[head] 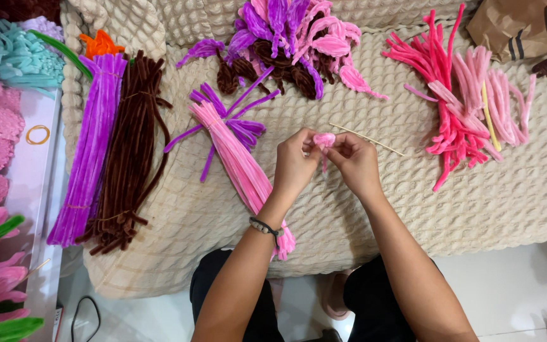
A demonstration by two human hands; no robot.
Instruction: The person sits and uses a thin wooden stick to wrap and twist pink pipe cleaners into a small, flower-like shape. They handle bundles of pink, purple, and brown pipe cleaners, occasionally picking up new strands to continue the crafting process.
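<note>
Fingers [308, 142] hide most of the small pink pipe-cleaner piece [325, 139]

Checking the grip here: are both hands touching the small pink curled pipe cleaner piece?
Touching. The head view shows the left hand and the right hand pinching the small pink pipe cleaner piece between their fingertips, above the beige textured blanket.

Bare blanket [375, 209] around hands, pink bundle [238, 164] left, thin stick [367, 139] just beyond

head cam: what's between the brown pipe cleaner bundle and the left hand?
In the head view, a pink pipe cleaner bundle lies between the brown pipe cleaner bundle and the left hand, with loose purple pipe cleaners crossing its upper end.
</note>
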